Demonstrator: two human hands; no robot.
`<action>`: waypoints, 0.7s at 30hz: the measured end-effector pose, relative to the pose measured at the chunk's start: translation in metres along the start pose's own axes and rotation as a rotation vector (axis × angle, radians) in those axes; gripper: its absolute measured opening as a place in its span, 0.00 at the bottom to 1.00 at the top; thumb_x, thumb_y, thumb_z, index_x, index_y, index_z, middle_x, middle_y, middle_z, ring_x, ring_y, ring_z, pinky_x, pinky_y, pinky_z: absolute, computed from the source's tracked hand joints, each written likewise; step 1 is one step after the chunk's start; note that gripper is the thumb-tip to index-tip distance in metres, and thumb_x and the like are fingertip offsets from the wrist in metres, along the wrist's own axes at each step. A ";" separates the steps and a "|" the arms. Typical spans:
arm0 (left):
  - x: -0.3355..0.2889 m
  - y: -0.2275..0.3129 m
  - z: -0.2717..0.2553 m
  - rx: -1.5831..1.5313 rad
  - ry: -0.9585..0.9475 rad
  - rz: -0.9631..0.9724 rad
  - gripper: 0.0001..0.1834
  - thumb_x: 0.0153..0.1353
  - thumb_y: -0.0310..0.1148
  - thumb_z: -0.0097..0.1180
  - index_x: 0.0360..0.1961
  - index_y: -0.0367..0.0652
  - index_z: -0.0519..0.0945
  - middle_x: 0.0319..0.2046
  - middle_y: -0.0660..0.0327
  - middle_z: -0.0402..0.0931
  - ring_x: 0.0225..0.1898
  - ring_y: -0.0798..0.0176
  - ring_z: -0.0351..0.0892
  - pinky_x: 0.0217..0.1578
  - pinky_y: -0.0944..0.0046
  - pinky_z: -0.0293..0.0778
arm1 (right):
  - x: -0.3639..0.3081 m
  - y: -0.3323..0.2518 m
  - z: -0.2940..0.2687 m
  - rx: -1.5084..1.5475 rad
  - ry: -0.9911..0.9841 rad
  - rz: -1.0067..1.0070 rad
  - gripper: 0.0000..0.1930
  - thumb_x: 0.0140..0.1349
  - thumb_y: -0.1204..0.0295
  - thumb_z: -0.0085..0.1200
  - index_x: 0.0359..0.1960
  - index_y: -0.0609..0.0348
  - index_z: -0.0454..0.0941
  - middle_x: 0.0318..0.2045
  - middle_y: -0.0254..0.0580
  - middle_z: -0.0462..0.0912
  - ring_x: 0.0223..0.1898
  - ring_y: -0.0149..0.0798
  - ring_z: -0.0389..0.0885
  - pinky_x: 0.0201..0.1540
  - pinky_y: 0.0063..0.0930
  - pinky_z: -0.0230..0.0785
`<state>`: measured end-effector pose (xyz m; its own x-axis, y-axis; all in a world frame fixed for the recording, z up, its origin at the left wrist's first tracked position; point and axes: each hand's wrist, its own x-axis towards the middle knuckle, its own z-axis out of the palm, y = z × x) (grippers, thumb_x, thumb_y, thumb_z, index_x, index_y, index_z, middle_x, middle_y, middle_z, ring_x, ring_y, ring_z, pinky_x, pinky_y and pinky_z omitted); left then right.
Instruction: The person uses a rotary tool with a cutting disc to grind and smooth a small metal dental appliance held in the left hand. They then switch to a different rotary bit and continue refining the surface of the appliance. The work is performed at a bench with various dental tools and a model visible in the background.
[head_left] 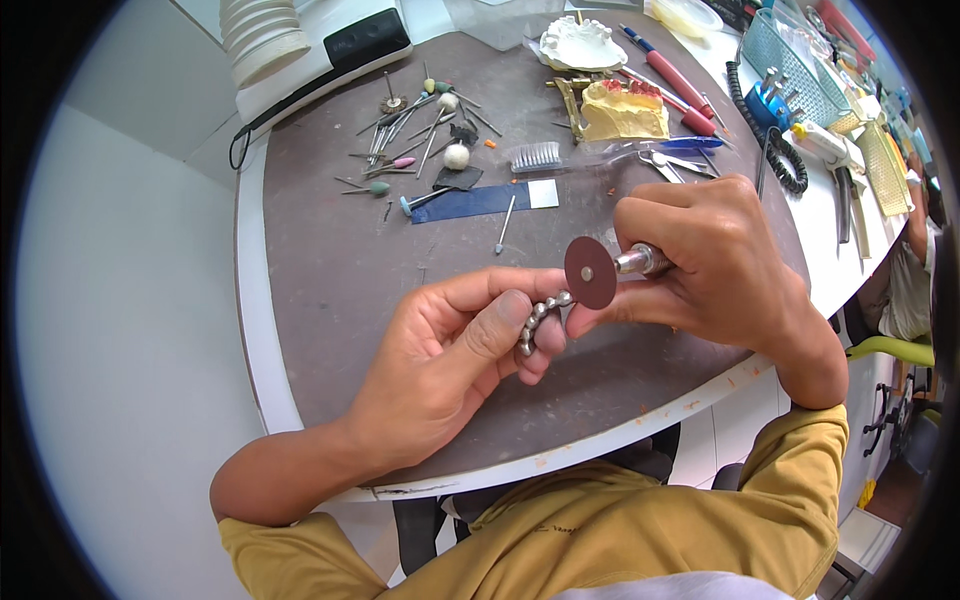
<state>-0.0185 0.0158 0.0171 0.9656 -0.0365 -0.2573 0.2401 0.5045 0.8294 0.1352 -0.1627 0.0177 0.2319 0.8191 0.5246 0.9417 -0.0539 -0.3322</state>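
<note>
Over the tabletop (340, 270), the left hand (450, 335) pinches a bumpy silver strip (540, 314) and the right hand (715, 262) grips a disc tool (600, 270).

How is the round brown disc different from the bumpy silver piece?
The disc is flat and brown; the silver piece is bumpy and shiny. The disc is on a tool in the right hand; the left hand holds the silver piece. Both are over the table.

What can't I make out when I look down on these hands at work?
Head view:
- Beaded metal piece: underside, turned away against the left fingers.
- Rotary tool: most of its handle, behind the right fingers.
- Ribbed hose: upper end, cut off by the top edge.
</note>
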 end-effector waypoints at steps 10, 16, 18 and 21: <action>0.001 0.000 0.000 0.022 0.008 -0.002 0.19 0.71 0.38 0.50 0.54 0.33 0.74 0.33 0.63 0.77 0.31 0.73 0.71 0.34 0.69 0.68 | -0.002 -0.004 -0.002 -0.026 -0.078 0.027 0.23 0.43 0.57 0.72 0.16 0.58 0.69 0.12 0.39 0.67 0.12 0.41 0.69 0.16 0.34 0.57; 0.001 0.000 0.001 0.035 0.010 0.002 0.19 0.70 0.38 0.50 0.54 0.32 0.74 0.35 0.61 0.78 0.32 0.73 0.71 0.35 0.69 0.69 | -0.001 -0.004 -0.002 -0.025 -0.111 0.034 0.23 0.44 0.57 0.71 0.16 0.58 0.67 0.13 0.40 0.67 0.13 0.43 0.69 0.16 0.35 0.57; 0.001 0.000 0.000 0.039 0.009 0.001 0.19 0.70 0.37 0.50 0.53 0.32 0.74 0.35 0.60 0.78 0.32 0.73 0.71 0.35 0.69 0.69 | -0.001 -0.004 -0.002 -0.019 -0.121 0.030 0.23 0.45 0.58 0.70 0.16 0.58 0.67 0.13 0.40 0.67 0.13 0.43 0.69 0.16 0.35 0.58; 0.000 -0.001 0.001 0.035 0.020 0.000 0.19 0.70 0.37 0.51 0.53 0.32 0.74 0.36 0.60 0.78 0.33 0.73 0.72 0.36 0.69 0.69 | -0.001 -0.004 -0.001 -0.009 -0.125 0.020 0.23 0.45 0.58 0.70 0.16 0.59 0.67 0.13 0.40 0.67 0.13 0.44 0.69 0.17 0.36 0.58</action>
<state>-0.0180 0.0145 0.0172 0.9637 -0.0189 -0.2665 0.2433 0.4737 0.8464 0.1320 -0.1636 0.0194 0.2190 0.8824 0.4164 0.9394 -0.0753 -0.3345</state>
